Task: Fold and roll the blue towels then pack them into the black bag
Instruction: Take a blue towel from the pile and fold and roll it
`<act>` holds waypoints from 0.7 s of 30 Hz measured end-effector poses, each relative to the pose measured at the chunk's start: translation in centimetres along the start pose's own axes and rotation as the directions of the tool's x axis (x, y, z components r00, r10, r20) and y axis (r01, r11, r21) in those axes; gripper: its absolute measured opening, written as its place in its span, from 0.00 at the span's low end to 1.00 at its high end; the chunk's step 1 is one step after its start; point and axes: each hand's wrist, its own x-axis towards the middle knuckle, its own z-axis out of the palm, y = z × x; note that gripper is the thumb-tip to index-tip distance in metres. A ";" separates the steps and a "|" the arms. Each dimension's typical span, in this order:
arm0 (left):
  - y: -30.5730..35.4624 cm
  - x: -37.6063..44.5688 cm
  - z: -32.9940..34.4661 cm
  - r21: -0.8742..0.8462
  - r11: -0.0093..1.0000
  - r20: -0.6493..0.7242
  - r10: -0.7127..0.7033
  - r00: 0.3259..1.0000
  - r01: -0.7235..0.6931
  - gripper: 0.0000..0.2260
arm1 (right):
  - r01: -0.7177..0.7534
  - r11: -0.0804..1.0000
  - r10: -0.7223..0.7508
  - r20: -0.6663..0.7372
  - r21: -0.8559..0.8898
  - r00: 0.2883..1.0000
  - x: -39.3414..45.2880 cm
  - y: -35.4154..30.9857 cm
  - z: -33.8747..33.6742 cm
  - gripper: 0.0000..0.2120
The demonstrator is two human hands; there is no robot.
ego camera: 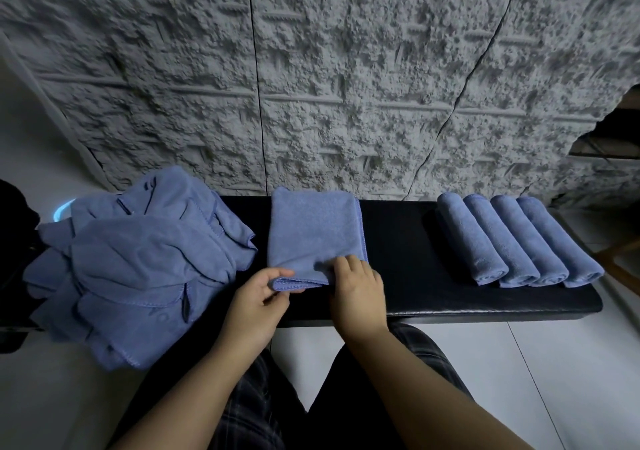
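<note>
A folded blue towel (311, 235) lies flat in the middle of the black bench (408, 242). My left hand (259, 297) pinches the towel's near left corner between thumb and fingers. My right hand (356, 287) grips the near edge just to the right, fingers curled over the cloth. Several rolled blue towels (516, 238) lie side by side on the bench's right part. A loose pile of unfolded blue towels (138, 259) covers the left end. A dark shape at the far left edge (14, 242) may be the black bag; I cannot tell.
A rough grey textured wall (311, 69) rises right behind the bench. Pale floor tiles (519, 363) lie in front and to the right. My legs in dark plaid trousers (263, 397) are under the bench's near edge. A wooden frame (623, 259) shows at the far right.
</note>
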 end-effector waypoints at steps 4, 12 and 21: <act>-0.7 -0.2 -1.1 0.120 0.993 -0.011 -0.010 1.000 0.011 0.12 | 0.042 0.999 -0.041 0.025 -0.026 0.999 -1.1 3.2 -0.4 0.18; -2.8 0.3 -3.7 0.642 0.737 0.099 0.194 0.976 -0.211 0.06 | 0.233 0.971 -0.237 0.186 0.044 0.954 -1.5 6.7 -1.6 0.16; -4.3 1.0 -4.0 0.670 0.660 0.208 0.272 0.940 -0.339 0.07 | 0.037 0.968 -0.113 0.302 0.249 0.946 -2.4 7.3 -2.0 0.08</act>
